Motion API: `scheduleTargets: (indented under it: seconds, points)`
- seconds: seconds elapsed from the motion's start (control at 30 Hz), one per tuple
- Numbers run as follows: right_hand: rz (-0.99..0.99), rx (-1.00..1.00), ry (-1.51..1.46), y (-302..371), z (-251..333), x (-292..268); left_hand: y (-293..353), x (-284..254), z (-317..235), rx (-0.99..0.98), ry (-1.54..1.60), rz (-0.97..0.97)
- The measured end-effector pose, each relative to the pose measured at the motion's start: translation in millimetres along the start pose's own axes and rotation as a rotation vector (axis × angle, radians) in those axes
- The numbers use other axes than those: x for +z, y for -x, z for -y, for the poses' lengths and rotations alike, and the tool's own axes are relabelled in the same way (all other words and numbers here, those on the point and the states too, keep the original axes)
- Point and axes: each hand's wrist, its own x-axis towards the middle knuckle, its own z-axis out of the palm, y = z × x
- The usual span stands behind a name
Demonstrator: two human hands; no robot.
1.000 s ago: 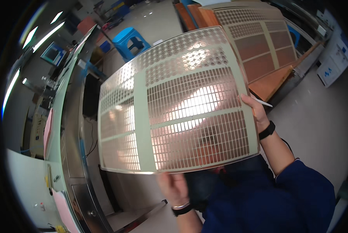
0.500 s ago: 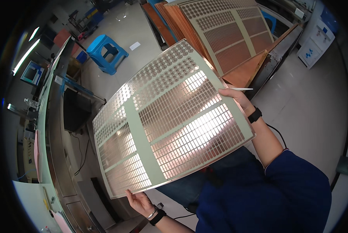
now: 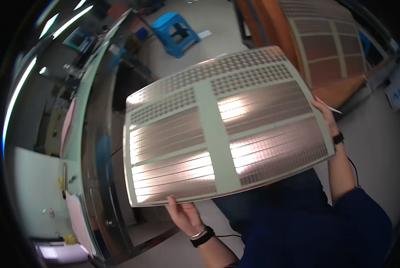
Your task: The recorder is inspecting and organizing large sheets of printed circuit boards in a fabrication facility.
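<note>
A large thin circuit board panel (image 3: 212, 138), copper-coloured with pale green bands and rows of small circles and rectangles, is held up before me. My left hand (image 3: 185, 217) grips its near edge left of the middle, thumb on the upper face and the other fingers partly below. At the right edge my right hand (image 3: 326, 117) holds the panel, with most of its fingers hidden beneath. A thin white pen-like stick (image 3: 334, 109) juts out from that same hand. Bright reflections lie across the copper areas.
More such panels (image 3: 318, 47) lean in a stack on a brown-orange rack (image 3: 343, 89) at the far right. On the floor beyond my panel stands a blue stool (image 3: 175, 35). Along the left runs a workbench with a pale green top (image 3: 89, 89), pink sheets (image 3: 79, 219) and metal-fronted cabinets.
My view has swung left, so stool, rack and panel all appear further right. The panel has turned to lie more level across the view, still in both hands.
</note>
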Motion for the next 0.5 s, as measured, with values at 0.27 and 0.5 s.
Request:
scheduleTargets:
  seconds: [0.27, 0.5]
  points:
    - [-0.021, 0.121, 0.339, 2, -11, -26, 27, 25, 3, 0.077, -0.033, 0.014]
    - [-0.165, 0.16, 0.423, -14, -28, -63, 27, 16, 7, 0.01, -0.01, 0.084]
